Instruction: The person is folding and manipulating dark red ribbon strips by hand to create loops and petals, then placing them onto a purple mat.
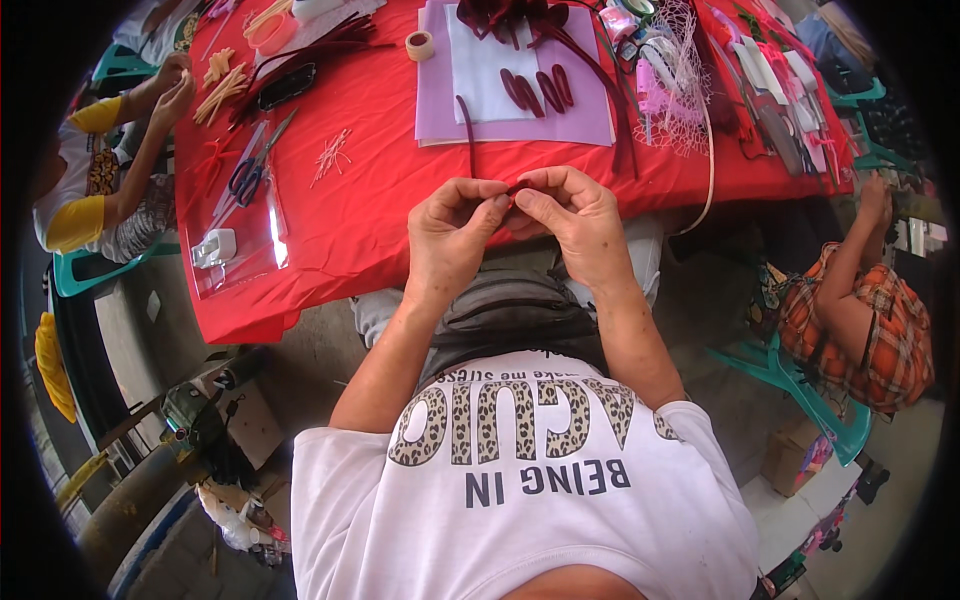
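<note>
Left hand [450,228] and right hand [584,225] nearly meet just off the surface's [365,120] near edge, fingertips pinching a small dark red piece [518,188] between them; its shape is mostly hidden. This one looks mid-shaping to me. Beyond, a loose dark red strip [467,128] lies partly across the purple sheet [432,105], seemingly unworked. Several narrow loops [549,92], apparently done, rest on the papers. Farther out, a dark red petalled cluster [500,18], looks partly built. Long strips [592,62] beside it suggest more remains. How many, I can't tell.
</note>
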Demonstrator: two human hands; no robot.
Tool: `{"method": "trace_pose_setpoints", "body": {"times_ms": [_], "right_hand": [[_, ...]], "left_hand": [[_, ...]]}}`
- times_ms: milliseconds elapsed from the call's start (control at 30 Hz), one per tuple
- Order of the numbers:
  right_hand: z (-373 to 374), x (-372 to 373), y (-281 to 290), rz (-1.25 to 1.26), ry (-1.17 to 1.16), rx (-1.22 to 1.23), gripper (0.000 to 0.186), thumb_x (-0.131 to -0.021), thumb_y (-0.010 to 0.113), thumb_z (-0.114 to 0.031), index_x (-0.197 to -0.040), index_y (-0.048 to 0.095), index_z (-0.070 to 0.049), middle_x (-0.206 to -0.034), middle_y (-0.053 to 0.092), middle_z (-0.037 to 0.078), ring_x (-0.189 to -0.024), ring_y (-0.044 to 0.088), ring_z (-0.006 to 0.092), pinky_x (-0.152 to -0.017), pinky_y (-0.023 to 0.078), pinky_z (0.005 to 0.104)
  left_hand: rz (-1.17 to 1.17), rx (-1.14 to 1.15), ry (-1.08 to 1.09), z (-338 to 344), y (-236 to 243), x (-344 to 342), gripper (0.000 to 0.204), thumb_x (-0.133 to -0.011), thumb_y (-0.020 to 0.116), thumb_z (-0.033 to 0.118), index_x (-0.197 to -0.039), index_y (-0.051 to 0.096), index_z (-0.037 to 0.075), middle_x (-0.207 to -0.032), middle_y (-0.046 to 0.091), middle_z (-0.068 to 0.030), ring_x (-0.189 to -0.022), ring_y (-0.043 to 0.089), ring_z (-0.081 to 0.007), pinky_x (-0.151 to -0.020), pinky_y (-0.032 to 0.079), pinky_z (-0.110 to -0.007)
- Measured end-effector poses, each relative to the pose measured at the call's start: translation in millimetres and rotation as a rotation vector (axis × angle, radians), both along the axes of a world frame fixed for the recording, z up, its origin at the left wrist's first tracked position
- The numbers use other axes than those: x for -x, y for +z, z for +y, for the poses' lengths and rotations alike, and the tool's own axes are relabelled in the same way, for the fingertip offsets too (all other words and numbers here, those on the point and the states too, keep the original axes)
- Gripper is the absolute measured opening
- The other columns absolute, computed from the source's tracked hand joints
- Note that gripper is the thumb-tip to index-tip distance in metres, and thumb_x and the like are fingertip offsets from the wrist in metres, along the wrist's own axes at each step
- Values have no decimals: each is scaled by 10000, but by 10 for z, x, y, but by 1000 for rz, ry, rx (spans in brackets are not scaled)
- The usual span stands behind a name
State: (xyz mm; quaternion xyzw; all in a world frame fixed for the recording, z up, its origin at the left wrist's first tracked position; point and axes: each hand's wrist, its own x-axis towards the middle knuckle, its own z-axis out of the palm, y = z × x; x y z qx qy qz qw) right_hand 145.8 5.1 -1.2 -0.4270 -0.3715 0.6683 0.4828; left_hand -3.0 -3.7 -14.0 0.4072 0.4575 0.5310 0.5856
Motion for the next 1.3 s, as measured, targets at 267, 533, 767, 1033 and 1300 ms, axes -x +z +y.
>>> {"method": "trace_pose_setpoints", "body": {"times_ms": [267,533,767,1033,1300], "right_hand": [[0,8,16,37,-26,5,144,-866,576,-115,-915,584,20,-789,622,74,-658,614,130,-615,546,262],[-4,13,-72,-134,-68,-131,126,-872,579,-131,-890,590,-7,-738,586,6,-606,540,53,-506,429,184],[43,-3,-90,25,-198,-22,104,-870,587,-145,-861,576,-42,-670,530,-29,-516,449,32,-448,342,176],[-9,80,-75,39,-261,-11,133,-863,599,-169,-875,565,-41,-700,548,-10,-527,478,47,-462,371,176],[-31,138,-76,82,-299,-41,136,-870,586,-157,-884,545,-29,-704,544,-1,-536,484,57,-481,384,177]], "left_hand": [[60,-8,-13,-7,56,-7,111,-820,610,16,-923,604,-26,-851,634,-52,-775,587,-83,-716,479,-204],[125,1,-85,-8,35,9,209,-808,628,8,-1008,576,-21,-873,618,-47,-801,587,-87,-722,478,-209],[402,-253,-103,-74,59,9,387,-761,658,-5,-1122,520,-7,-910,597,-56,-841,580,-101,-749,470,-227],[441,-266,-85,-77,91,10,341,-774,644,-13,-1100,542,-18,-864,607,-53,-795,576,-89,-715,465,-219],[365,-221,-44,-66,68,15,270,-805,634,15,-1065,569,-24,-816,603,-21,-725,553,-60,-672,452,-188]]}}
